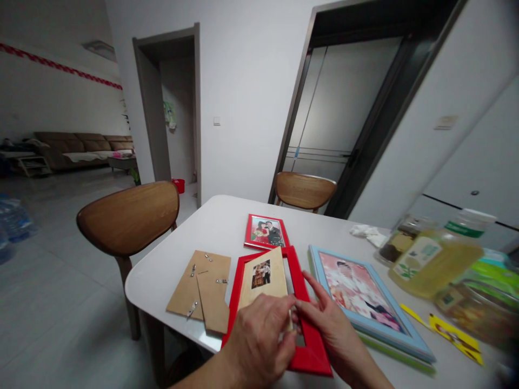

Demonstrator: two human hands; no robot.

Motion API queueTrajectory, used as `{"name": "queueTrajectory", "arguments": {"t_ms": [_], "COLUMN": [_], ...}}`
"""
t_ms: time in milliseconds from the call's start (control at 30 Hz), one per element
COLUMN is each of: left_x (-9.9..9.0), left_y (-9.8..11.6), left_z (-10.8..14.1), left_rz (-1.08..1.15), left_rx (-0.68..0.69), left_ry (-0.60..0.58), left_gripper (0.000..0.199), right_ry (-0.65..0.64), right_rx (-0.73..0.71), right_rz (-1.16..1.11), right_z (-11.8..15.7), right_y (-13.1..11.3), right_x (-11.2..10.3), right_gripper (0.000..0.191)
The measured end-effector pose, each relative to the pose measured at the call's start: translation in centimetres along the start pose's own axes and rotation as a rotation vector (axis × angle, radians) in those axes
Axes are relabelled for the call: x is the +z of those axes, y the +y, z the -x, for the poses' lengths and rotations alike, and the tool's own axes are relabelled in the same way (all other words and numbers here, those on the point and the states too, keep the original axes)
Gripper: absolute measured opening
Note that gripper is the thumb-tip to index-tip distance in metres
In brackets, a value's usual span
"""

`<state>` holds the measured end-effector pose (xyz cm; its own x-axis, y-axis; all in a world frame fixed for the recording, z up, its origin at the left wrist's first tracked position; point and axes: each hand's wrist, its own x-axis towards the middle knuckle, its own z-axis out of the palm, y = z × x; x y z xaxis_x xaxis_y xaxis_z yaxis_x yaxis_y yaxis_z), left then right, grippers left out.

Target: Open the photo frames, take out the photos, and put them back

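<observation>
A red picture frame (310,324) lies at the table's near edge, tilted slightly. Inside it, a cream mat board (247,294) with a small photo (260,274) rests at an angle, with a gap along its right side. My left hand (261,335) is closed over the board's lower right part, thumb and fingers pinched; its palm hides the lower board. Around the frame's right side my right hand (334,329) is closed, its thumb reaching towards the left fingers. Left of the frame lies a brown backing board (182,286) with metal clips and a stand leg (213,302).
Behind stands a smaller red framed photo (265,231) lying flat. To the right are stacked frames, a blue one (377,286) on top, an oil bottle (438,262), jars (405,237), a yellow packet (456,337) and crumpled tissue (368,234). Wooden chairs (130,216) stand around the white table (162,259).
</observation>
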<state>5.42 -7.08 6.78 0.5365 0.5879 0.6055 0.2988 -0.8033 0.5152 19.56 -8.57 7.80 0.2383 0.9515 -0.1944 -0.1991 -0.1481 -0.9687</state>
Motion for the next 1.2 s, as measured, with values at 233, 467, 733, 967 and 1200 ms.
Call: {"name": "queueTrajectory", "arguments": {"t_ms": [233,467,733,967,1200], "left_x": [-5.2,-5.7,-5.6,-3.7,-2.3], "left_y": [-4.5,-9.9,-8.1,-7.1,-7.7], "left_z": [2.3,7.4,7.4,5.9,6.2], "left_rz": [0.099,0.251,-0.292,-0.295,-0.304], "left_rx": [-0.473,-0.742,-0.522,-0.298,-0.242], "left_ry": [0.392,0.334,0.06,-0.26,-0.183], "left_gripper": [0.039,0.036,0.031,0.053,0.063], "right_ry": [0.08,0.221,0.216,0.062,-0.049], "right_rx": [-0.068,-0.197,-0.295,-0.4,-0.318], "right_rz": [0.5,1.124,1.342,0.922,0.422], "right_z": [-2.2,-2.5,-2.6,-3.0,-5.2], "right_y": [3.7,5.4,6.0,5.3,5.0], "right_x": [-3.8,-4.8,-5.1,-0.4,6.3], "right_gripper": [0.076,0.057,0.049,0.046,0.059]}}
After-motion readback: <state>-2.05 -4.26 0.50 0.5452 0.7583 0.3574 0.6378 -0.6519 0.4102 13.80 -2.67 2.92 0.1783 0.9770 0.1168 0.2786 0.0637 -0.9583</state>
